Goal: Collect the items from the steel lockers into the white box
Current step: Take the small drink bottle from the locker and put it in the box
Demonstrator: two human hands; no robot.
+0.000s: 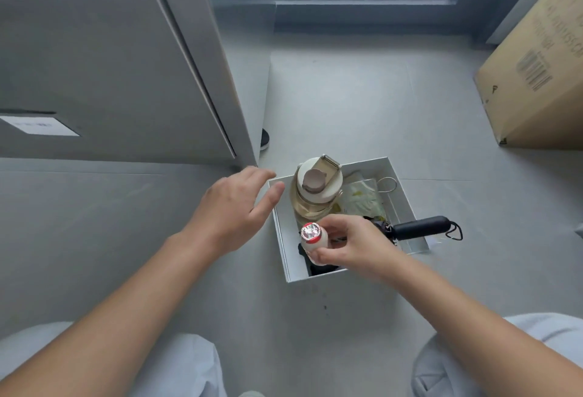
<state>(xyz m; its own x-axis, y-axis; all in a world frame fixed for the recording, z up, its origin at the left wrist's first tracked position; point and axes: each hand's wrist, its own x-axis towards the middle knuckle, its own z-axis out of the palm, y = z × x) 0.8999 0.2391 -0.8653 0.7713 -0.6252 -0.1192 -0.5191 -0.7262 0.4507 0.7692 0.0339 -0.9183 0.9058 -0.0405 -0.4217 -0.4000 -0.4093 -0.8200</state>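
Steel locker (94,65) far left, door closed. L hand (233,207) hovers by the locker's corner, just over the white box (281,240) on the floor; fingers spread, holding nothing. In the box: a beige water bottle (315,188) upright at the back. R hand (350,245) pinches a small foil-capped drink bottle (312,239) over the box's near-left part. A black umbrella (419,227) pokes over the right rim. Cardboard carton (536,81) far right.
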